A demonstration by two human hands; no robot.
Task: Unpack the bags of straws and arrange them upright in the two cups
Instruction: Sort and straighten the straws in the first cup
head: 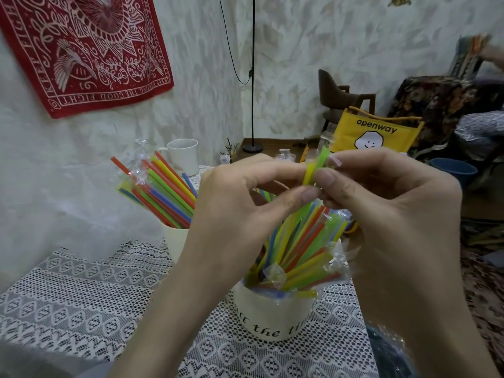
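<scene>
A cream cup with black lettering stands on the lace tablecloth, close to me, crammed with coloured wrapped straws. Above it, my left hand and my right hand both pinch the top ends of a few straws, a yellow and a green one showing between the fingertips. Farther back on the left, a second cream cup holds more straws that lean left, some in clear wrappers.
A white mug stands behind the far cup. Crinkled clear plastic lies at the table's right edge. Beyond are a lamp stand, a yellow bag, a chair and a blue tub.
</scene>
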